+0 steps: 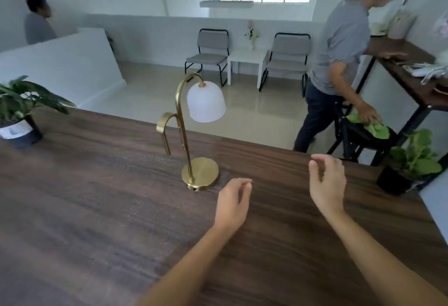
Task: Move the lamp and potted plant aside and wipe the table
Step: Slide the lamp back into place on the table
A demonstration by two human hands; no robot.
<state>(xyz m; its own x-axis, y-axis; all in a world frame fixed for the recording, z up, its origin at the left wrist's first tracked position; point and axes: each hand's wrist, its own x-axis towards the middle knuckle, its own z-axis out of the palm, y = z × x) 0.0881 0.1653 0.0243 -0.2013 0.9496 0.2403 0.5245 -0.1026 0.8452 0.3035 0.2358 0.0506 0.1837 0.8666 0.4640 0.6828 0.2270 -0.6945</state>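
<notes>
Both forearms reach out over the table [97,221], a dark brown wood-grain top, matte, with long streaks running left to right. Left hand [231,205]: fingers loosely curled, parted, holding nothing. Right hand [327,184]: fingers spread wider, also empty, hovering above the wood.

Lamp [194,131] stands upright just ahead and left of the left hand. Round brass base almost at the left fingertips, not touching. Left hand is clearly the nearer one; right hand is well apart from it. Long axis is vertical: thin brass stem rising, curving over into a hook, with a frosted white bell shade hanging on the far side. A second, shorter brass hook sits lower on the stem.

Likely next move: grip the stem low, since the shade makes it top-heavy.

Potted plant [19,116] sits at the far left edge, dark pot, broad green leaves, well apart from both hands.

No cloth seen on this table.
</notes>
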